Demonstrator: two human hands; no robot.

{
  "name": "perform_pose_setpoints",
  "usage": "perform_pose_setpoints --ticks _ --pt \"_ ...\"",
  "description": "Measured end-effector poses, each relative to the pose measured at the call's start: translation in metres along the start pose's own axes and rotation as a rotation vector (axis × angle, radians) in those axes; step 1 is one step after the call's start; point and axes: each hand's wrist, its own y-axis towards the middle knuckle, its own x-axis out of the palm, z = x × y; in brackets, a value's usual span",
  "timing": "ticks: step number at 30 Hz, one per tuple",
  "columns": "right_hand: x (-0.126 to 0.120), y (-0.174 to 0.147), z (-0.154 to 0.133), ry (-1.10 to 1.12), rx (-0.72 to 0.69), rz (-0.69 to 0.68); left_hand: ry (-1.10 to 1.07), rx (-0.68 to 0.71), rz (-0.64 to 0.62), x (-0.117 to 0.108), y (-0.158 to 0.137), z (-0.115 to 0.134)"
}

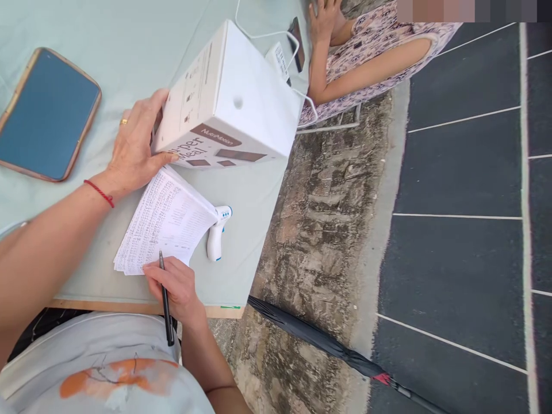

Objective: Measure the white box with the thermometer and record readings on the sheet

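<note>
My left hand (137, 138) grips the near left corner of a white NutriMotion box (259, 106), with the thumb on its printed front face and the fingers along its side. The box looks tilted on the table. Between the fingers of my right hand (176, 287) is a black pen (166, 313), its tip pointing away from me. Those fingertips also touch the lower edge of a stack of paper sheets (161, 230) covered in small text. The upper end of the sheets reaches the box. A white and blue infrared thermometer (215, 236) lies right of the sheets.
A tablet (47, 115) in a brown-edged case lies at the left of the cloth-covered table (241, 270). Behind the box are a white cable (267, 35) and a dark phone (296, 46). Another person's arm (371, 72) rests at the far edge. A folded black umbrella (310, 333) lies beyond the right edge.
</note>
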Motion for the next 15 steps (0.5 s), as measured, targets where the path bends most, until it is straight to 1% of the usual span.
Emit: perform_pose_setpoints --ticks 2,4,6,8,10,12,13,15 --pt "-0.003 0.003 0.004 0.017 -0.007 0.011 -0.022 -0.034 0.0 0.001 0.001 -0.005" --pt "-0.008 0.006 0.01 0.008 -0.007 0.051 -0.043 -0.047 0.011 0.003 0.002 -0.01" --pt "-0.014 0.011 0.018 -0.036 0.001 0.143 -0.043 -0.042 0.029 0.004 0.003 -0.014" --pt "-0.022 0.017 0.028 -0.114 0.027 0.274 -0.038 -0.035 0.041 0.005 0.003 -0.016" --pt "-0.031 0.024 0.041 -0.215 0.085 0.404 -0.04 -0.028 0.037 0.006 0.003 -0.017" --pt "-0.039 0.032 0.058 -0.294 0.177 0.489 -0.043 -0.026 0.03 0.007 0.002 -0.018" --pt "-0.042 0.037 0.068 -0.309 0.226 0.512 -0.041 -0.027 0.031 0.008 0.001 -0.019" --pt "-0.046 0.044 0.092 -0.275 0.317 0.499 -0.04 -0.028 0.044 0.009 0.0 -0.022"
